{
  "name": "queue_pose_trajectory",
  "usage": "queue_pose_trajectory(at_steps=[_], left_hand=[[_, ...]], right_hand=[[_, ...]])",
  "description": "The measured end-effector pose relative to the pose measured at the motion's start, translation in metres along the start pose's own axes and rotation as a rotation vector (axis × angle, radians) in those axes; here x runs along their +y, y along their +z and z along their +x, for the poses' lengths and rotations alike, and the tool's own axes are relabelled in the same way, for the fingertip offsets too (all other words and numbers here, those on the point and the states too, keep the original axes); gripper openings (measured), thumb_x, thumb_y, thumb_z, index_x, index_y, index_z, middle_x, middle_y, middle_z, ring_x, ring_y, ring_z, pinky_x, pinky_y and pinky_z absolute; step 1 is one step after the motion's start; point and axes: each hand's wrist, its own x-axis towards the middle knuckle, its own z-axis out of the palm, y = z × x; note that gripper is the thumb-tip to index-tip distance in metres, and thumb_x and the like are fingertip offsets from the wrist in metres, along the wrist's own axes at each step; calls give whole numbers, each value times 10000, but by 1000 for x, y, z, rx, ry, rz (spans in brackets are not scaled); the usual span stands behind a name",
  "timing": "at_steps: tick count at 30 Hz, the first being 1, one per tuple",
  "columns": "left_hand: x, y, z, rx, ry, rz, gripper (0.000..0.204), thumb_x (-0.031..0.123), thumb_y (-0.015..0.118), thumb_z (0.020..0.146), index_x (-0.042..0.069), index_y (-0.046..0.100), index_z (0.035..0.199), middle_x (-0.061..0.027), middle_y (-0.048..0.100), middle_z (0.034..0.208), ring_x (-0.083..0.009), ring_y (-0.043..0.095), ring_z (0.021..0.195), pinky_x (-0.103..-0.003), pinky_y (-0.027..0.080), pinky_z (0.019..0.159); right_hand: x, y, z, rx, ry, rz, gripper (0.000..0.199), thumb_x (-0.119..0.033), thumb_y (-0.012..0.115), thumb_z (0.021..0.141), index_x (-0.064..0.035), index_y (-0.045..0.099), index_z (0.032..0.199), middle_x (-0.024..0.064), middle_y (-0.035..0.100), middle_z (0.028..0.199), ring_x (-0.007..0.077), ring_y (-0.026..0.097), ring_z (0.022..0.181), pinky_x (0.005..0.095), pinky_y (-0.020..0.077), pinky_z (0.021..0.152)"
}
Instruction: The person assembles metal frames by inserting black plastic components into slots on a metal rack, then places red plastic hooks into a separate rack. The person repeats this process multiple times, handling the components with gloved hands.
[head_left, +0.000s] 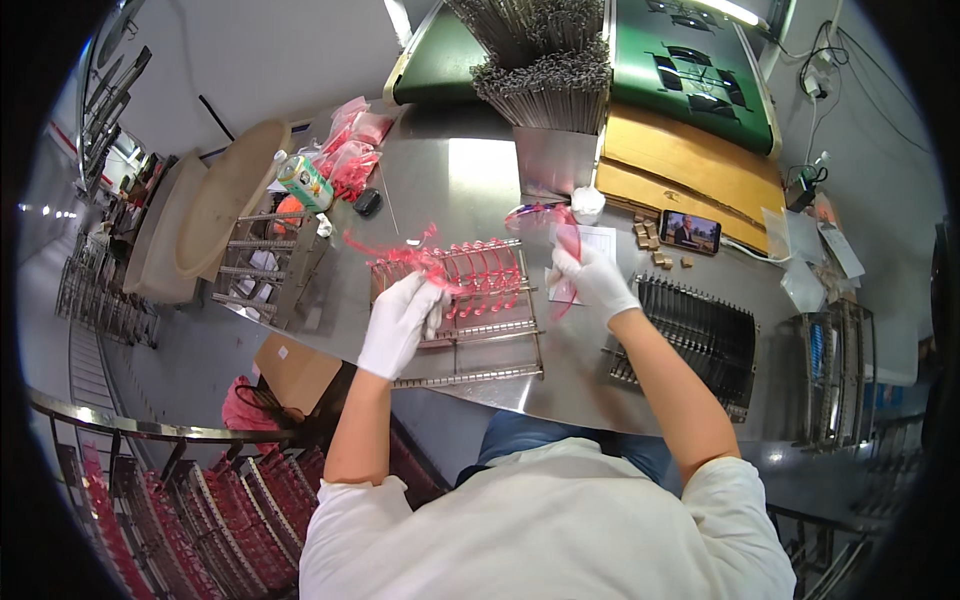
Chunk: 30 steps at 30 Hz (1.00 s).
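My left hand [400,318], in a white glove, is closed at the near left corner of a metal rack. A bunch of thin, translucent pink plastic pieces [405,255] sticks out beyond its fingers. Several pink curved pieces [485,275] sit in rows on that metal rack [500,375], which lies on the steel table. To the right of the rack, my right hand [597,280], also gloved in white, pinches a curved, translucent pink plastic piece [570,240]. The exact kind of these pieces is too blurred to tell.
A rack of black pieces [695,340] lies at the right, near small tan blocks [647,235] and a phone [690,231]. Behind stands a metal bin [555,160] of thin wire rods. A bottle [303,180] and pink bags [350,150] are at the back left.
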Motion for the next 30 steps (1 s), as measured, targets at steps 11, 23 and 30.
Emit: queue_pose_trajectory(at_steps=[11,23,30], left_hand=[[2,-124,-38,-42,-268,170,208,227,702,978,19,712,967,-31,688,766,-94,635,658,-222,455,589],[16,-345,39,729,196,546,451,428,621,1031,43,674,1259,-38,715,1048,-90,629,845,-267,505,763],[-230,-288,31,292,-572,318,382,402,643,1028,30,705,975,-17,647,751,-112,521,525,-275,437,514]], right_hand=[[84,32,54,-87,286,-313,495,-188,479,1071,-14,401,1528,196,686,1163,260,730,803,361,541,829],[51,19,84,-297,-315,-1407,434,-279,557,1014,-77,533,1398,230,549,1387,358,692,1045,477,553,933],[43,38,96,-460,-696,-1304,555,-391,521,1043,-59,459,1483,166,458,1548,384,362,1471,490,344,1177]])
